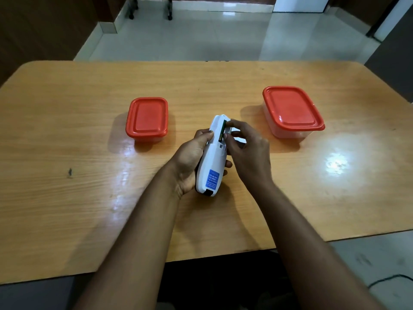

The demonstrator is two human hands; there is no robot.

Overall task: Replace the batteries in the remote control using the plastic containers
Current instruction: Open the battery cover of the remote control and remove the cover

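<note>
My left hand [191, 157] grips a white remote control [212, 166], back side up, above the middle of the wooden table [67, 130]. A blue label sits near its lower end. Its battery compartment at the far end is uncovered. My right hand [247, 151] pinches a green battery [222, 130] that lies in that compartment, with thumb and forefinger at its two ends. A white piece, likely the battery cover [239, 139], shows under my right fingers. Two clear plastic containers with red lids stand closed: a small one [146, 118] to the left, a larger one [291, 109] to the right.
The table's front edge runs close to my body, with grey floor to the lower right. Beyond the far edge lies a shiny tiled floor with chair legs [169, 10] at the back.
</note>
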